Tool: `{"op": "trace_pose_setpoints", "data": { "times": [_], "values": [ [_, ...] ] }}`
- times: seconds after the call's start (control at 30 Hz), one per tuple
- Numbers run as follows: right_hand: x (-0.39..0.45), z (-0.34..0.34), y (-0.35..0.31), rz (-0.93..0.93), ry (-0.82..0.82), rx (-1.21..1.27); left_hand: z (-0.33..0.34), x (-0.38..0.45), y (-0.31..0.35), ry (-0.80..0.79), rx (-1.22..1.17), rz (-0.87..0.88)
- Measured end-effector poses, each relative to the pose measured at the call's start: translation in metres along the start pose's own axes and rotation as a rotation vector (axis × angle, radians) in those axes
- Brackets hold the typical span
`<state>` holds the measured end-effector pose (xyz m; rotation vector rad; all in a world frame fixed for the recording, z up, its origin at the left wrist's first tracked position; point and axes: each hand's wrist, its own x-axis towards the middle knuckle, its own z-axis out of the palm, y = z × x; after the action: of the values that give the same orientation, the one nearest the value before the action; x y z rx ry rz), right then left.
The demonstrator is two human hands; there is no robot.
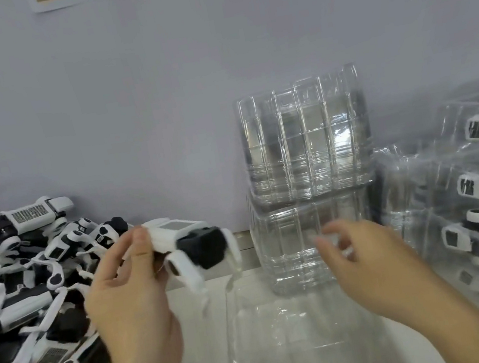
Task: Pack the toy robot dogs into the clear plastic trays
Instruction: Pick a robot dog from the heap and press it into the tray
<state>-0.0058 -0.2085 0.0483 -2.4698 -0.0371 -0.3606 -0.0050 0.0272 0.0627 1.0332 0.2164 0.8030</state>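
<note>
**One toy dog lifted over the desk, an empty tray lying below**

At the far left a heap of toy robot dogs [23, 280] covers the desk [202, 346], black and white bodies tangled together, legs pointing every way. The heap runs from the wall down to the bottom edge of the view.

Just right of the heap, the left hand [128, 298] is raised above the desk and grips a single toy robot dog [192, 246] by its white rear end, thumb on top and fingers underneath. The dog's black head block points right, and its white legs hang down freely, not touching the desk.

Below and to the right of that dog, an empty clear plastic tray [290, 340] lies flat on the desk, open side up, between the two forearms.

Behind it, against the wall, stands a stack of empty clear trays [311, 185]: a lower pile and an upper pile resting on it, the upper one tilted slightly.

The right hand [371, 257] hovers in front of the lower pile, fingers curled loosely and blurred; whether they pinch anything cannot be told.

At the far right, packed trays [471, 190] lean in a row, each holding a black-and-white dog behind clear plastic, close beside the empty stack.
</note>
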Motion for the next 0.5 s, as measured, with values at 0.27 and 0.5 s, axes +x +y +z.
{"op": "trace_pose_setpoints", "data": {
  "times": [0.27, 0.5],
  "values": [
    [-0.016, 0.007, -0.048, -0.253, -0.141, 0.76, 0.043, -0.047, -0.013, -0.156, 0.21, 0.231],
    [-0.003, -0.001, -0.026, 0.103, -0.008, 1.104, 0.036, -0.035, -0.003, -0.414, 0.274, 0.027]
  ]
}}
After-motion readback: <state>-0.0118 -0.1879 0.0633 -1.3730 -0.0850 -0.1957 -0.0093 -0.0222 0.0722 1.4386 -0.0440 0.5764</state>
